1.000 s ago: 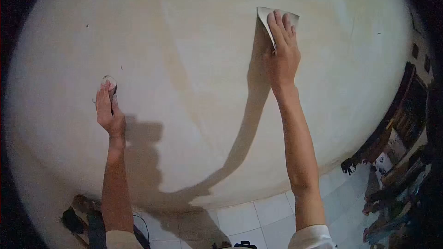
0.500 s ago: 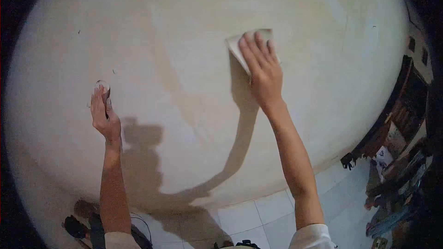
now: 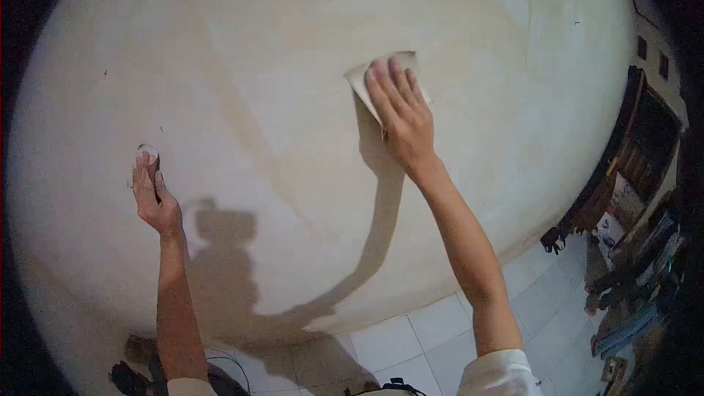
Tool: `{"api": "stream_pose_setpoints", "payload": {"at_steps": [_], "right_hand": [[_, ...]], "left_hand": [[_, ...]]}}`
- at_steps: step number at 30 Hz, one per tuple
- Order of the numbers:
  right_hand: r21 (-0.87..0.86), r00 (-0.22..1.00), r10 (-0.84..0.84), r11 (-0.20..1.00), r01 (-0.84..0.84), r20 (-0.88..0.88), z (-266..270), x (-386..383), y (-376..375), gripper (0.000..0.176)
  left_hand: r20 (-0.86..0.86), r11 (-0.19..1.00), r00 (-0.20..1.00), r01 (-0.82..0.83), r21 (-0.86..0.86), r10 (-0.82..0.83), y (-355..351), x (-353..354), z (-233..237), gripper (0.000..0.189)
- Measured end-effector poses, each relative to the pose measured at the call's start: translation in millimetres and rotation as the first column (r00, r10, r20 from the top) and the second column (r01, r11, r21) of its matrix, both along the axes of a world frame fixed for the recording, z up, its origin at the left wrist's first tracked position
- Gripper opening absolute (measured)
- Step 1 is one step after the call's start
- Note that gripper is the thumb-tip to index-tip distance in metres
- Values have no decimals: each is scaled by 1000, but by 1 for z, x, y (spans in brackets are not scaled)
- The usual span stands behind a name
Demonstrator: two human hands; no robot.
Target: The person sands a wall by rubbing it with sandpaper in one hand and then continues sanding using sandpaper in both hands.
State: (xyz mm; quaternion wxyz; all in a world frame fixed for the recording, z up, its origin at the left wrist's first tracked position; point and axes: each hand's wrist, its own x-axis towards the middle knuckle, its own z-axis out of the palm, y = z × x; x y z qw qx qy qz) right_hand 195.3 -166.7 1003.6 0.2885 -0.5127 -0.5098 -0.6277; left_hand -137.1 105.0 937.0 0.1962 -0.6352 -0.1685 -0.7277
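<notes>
My right hand lies with its fingers spread over a pale beige sheet of sandpaper, pressing it against the wall. The sheet's upper corners stick out beyond the fingers, and its lower left edge stands off the wall. To the left and lower down, my left hand is raised to the wall. Its fingers are stretched upward, with the tips over a small round whitish thing, partly hidden by them; the thumb stands apart.
The wall has yellowish streaks and small dark marks. White floor tiles run along its foot. To the right are a dark wooden piece of furniture and a heap of items. Dark objects and a cable are at lower left.
My view has tilted, so the wall and both hands appear shifted left. My right hand and the sandpaper have slid slightly down the wall. My left hand keeps its place by the round thing.
</notes>
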Motion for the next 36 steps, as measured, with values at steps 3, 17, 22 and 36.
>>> {"api": "stream_pose_setpoints", "payload": {"at_steps": [3, 17, 22, 36], "right_hand": [[35, 997, 31, 999, -29, -65, 14, 30, -26, 56], [217, 977, -11, 974, 58, -214, 22, 67, -33, 58], [-72, 988, -33, 996, 44, 150, 33, 67, -50, 51], [253, 972, 47, 967, 14, -232, 65, 43, -23, 61]], "left_hand": [[-21, 999, 999, -45, 11, 45, 4, -2, -1, 35], [-19, 998, 998, -55, 28, 56, 3, -1, -1, 37], [-3, 999, 1000, -20, 30, 21, 8, -1, -4, 37], [17, 1000, 1000, 7, -8, -7, 2, -1, -2, 36]]}}
